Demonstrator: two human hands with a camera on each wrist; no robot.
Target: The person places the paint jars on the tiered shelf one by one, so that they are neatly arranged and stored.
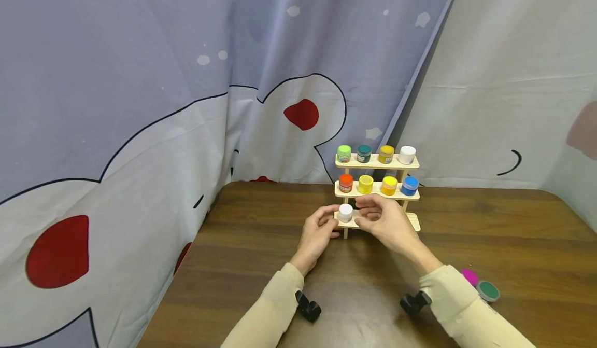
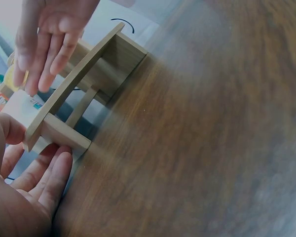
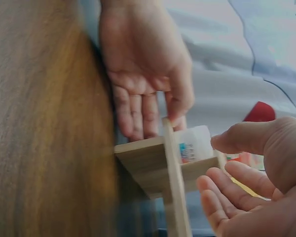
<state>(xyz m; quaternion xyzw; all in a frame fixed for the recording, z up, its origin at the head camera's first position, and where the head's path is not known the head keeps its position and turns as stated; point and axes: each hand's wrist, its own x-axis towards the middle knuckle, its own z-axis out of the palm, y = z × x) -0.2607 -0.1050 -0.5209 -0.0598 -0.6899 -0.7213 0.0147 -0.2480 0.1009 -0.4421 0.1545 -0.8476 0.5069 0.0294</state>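
Note:
A white paint jar (image 1: 345,213) stands upright at the left end of the lowest shelf of a small three-tier wooden rack (image 1: 377,190). At that end my left hand (image 1: 316,236) holds the rack, fingers and thumb around the shelf edge, some fingertips below it. Just right of the jar is my right hand (image 1: 387,223), fingers loosely bent above the shelf, holding nothing. In the right wrist view its thumb (image 3: 246,136) points at the jar (image 3: 193,143), very close to it; contact cannot be told. Part of the lowest shelf is hidden behind this hand.
Red, yellow, orange-yellow and blue jars (image 1: 410,186) line the middle shelf. Light green, dark green, mustard and white jars (image 1: 407,155) fill the top one. Near the right sleeve lie a green-topped jar (image 1: 488,290) and a magenta one (image 1: 470,277). A patterned curtain (image 1: 280,145) hangs behind the table.

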